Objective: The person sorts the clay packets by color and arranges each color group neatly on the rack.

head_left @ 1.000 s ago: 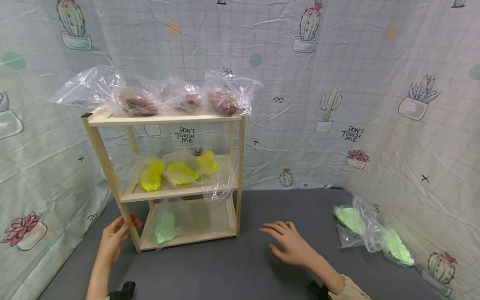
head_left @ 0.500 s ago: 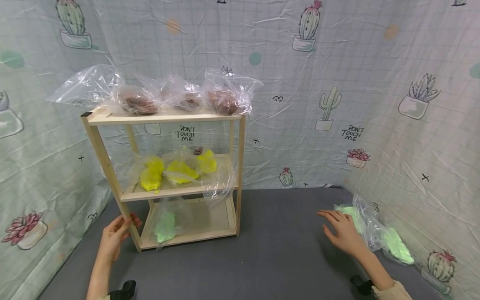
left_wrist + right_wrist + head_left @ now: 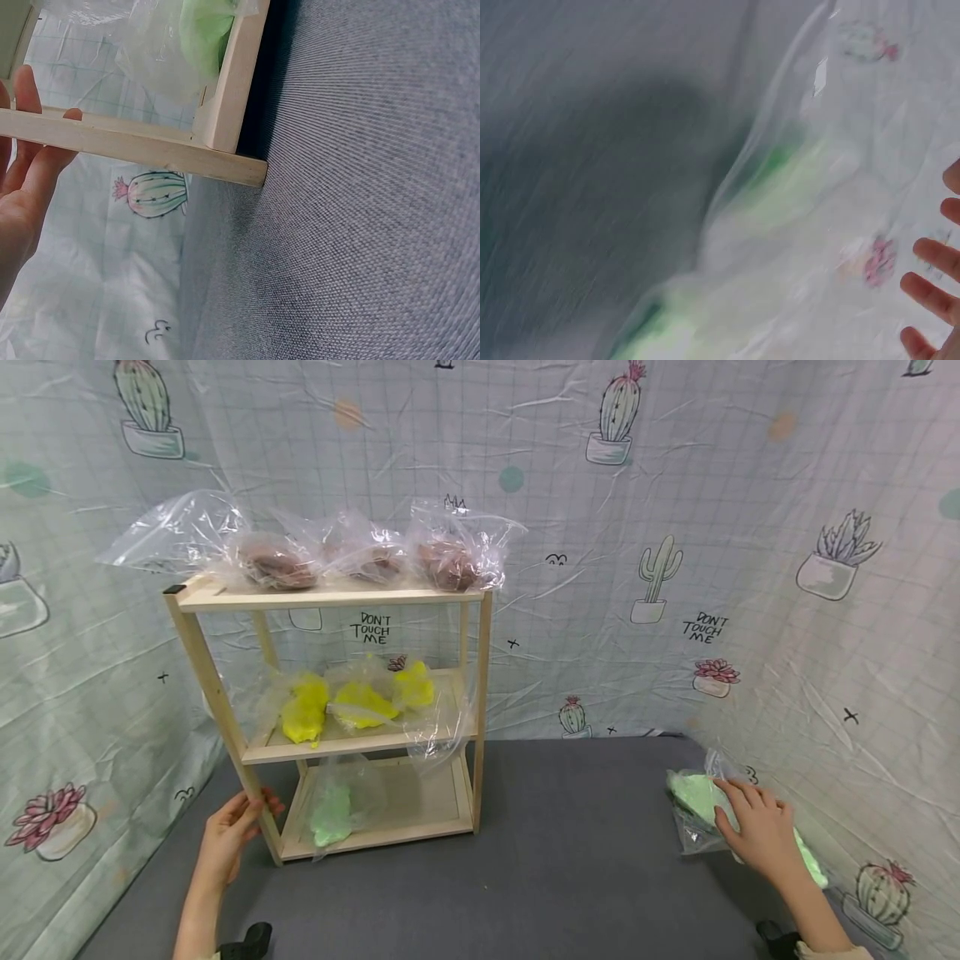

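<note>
My left hand (image 3: 228,831) grips the front left post (image 3: 213,685) of a small wooden shelf (image 3: 330,603), low down. In the left wrist view its fingers curl round the post (image 3: 142,144) near the foot. On the right, my right hand (image 3: 761,831) reaches over two clear plastic bags with pale green contents. One green bag (image 3: 690,793) shows beyond the fingertips; the other green bag (image 3: 812,862) is mostly hidden behind the hand. In the blurred right wrist view, the fingers (image 3: 930,296) are spread and hold nothing, with the clear plastic close by.
Bags with brown contents (image 3: 450,564) lie on the top shelf. The middle shelf bears bags with yellow contents (image 3: 360,706), and a bag with green contents (image 3: 330,814) sits at the bottom left. A cactus-print cloth (image 3: 570,635) surrounds the dark grey tabletop (image 3: 555,860).
My right hand has swept right across the tabletop, from beside the shelf to over the green bags. The left hand and the shelf have stayed put.
</note>
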Motion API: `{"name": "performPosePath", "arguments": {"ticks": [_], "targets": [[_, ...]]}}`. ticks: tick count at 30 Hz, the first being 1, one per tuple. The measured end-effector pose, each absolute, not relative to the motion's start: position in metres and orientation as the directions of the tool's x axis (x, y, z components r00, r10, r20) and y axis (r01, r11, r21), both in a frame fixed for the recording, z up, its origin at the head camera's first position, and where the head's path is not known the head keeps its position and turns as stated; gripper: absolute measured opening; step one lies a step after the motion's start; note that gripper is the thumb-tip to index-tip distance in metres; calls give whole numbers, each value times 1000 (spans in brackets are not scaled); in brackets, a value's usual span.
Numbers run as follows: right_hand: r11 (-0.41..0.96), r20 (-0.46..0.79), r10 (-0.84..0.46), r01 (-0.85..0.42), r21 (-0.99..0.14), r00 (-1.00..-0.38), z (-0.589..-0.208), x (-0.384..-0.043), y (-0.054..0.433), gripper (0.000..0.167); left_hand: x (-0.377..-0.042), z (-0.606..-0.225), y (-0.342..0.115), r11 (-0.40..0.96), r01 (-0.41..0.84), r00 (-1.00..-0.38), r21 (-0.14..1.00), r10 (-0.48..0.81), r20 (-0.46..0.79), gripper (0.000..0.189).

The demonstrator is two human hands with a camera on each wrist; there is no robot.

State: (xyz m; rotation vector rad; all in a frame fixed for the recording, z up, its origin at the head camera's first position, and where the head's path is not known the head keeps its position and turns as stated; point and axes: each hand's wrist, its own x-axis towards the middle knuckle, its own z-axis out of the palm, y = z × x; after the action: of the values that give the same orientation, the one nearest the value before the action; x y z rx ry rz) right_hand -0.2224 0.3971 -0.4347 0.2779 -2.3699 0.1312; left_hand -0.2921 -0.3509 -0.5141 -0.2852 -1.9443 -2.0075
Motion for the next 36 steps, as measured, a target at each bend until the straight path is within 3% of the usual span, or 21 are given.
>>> {"name": "performPosePath", "arguments": {"ticks": [6, 16, 21, 28, 36], "targets": [[996, 523, -61, -86, -24, -850, -443, -219, 427, 38, -291, -513, -350, -26, 376, -923, 926, -97, 372, 34], [994, 293, 98, 79, -78, -951, -457, -212, 462, 64, -291, -513, -349, -37, 383, -921, 923, -96, 378, 33], [988, 164, 146, 136, -69, -976, -461, -213, 474, 80, -292, -512, -348, -12, 365, -927, 931, -101, 362, 36], [982, 3, 164, 163, -95, -986, -470, -213, 486, 90, -294, -511, -347, -1, 347, -933, 938, -100, 345, 44], [983, -113, 159, 168, -80, -981, -475, -214, 489, 97, -288, -506, -345, -32, 394, -918, 919, -54, 392, 29]]}}
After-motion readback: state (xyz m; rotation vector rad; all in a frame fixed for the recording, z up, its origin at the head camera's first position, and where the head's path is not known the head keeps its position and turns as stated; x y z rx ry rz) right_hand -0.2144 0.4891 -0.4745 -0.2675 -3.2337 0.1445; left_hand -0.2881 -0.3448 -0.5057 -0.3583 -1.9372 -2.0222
